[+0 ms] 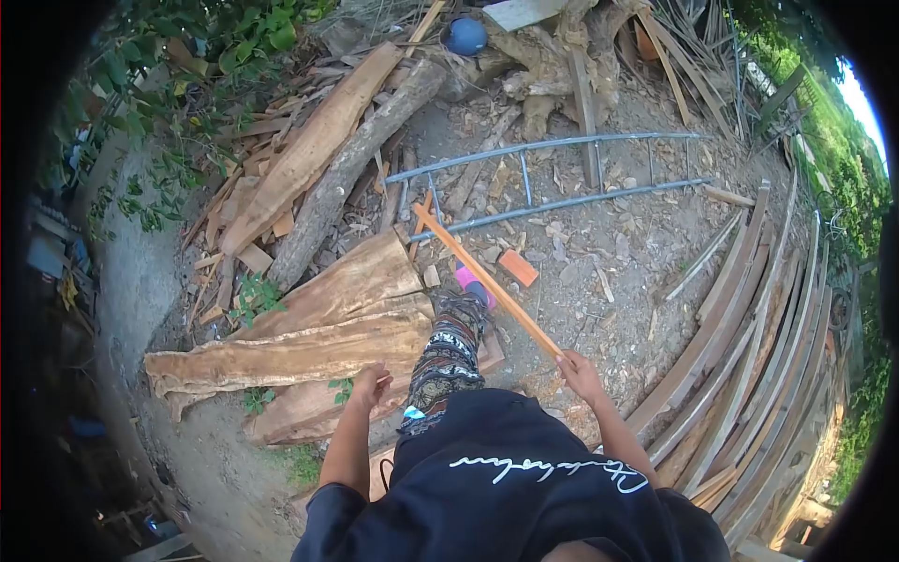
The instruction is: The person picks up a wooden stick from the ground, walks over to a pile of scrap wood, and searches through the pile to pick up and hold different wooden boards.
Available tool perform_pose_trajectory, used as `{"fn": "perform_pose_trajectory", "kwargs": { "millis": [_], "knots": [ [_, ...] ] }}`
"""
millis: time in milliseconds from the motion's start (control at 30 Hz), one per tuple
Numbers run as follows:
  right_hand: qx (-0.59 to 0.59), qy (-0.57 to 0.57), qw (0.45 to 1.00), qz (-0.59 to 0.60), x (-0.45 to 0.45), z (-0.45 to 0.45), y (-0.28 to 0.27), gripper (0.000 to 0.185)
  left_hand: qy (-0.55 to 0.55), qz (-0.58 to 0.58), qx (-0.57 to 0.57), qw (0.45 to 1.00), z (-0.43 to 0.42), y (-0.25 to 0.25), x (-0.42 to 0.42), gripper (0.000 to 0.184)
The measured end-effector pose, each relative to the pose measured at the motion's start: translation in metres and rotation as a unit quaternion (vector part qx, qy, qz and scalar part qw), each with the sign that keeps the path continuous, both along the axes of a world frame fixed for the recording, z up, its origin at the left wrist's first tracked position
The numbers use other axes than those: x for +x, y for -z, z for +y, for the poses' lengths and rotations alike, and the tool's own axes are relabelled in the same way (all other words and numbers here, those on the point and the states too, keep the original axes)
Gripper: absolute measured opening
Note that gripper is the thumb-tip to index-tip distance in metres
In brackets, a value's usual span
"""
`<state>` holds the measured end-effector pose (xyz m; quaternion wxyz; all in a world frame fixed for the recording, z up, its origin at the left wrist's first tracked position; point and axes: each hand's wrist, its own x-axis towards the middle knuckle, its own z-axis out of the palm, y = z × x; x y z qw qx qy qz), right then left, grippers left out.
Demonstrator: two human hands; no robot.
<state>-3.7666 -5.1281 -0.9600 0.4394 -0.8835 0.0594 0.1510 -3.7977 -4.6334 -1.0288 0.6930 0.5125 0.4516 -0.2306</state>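
Note:
My right hand grips the near end of a long, squared wooden stick, reddish-brown and planed-looking. The stick slants away to the upper left, its far end over the near rail of a metal ladder on the ground. My left hand hangs at my left side with loosely curled fingers, and I see nothing in it. Below and beyond that hand lie broad, rough-edged wooden slabs. My foot in a pink shoe is near the stick, and an orange-red block lies to its right.
Many long boards are stacked along the right. A log and a long slab lie at upper left among wood scraps. Beyond the ladder are a tree stump and a blue round object. Chips litter the ground.

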Motion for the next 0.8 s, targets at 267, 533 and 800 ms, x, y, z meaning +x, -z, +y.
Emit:
{"fn": "perform_pose_trajectory", "kwargs": {
  "millis": [267, 533, 800],
  "knots": [
    [0.006, -0.222, 0.973, -0.065, 0.273, 0.120, -0.035, 0.031, -0.086, -0.165, -0.244, 0.952, -0.054, -0.018, 0.276, 0.059],
    [-0.056, -0.430, 0.901, -0.005, 0.567, 0.253, -0.060, 0.033, -0.386, -0.177, -0.262, 0.867, 0.003, -0.009, 0.535, 0.040],
    [0.090, -0.304, 0.906, -0.280, 0.741, 0.332, -0.111, 0.019, -0.545, -0.297, -0.103, 0.777, 0.142, -0.087, 0.650, 0.038]
  ]
}}
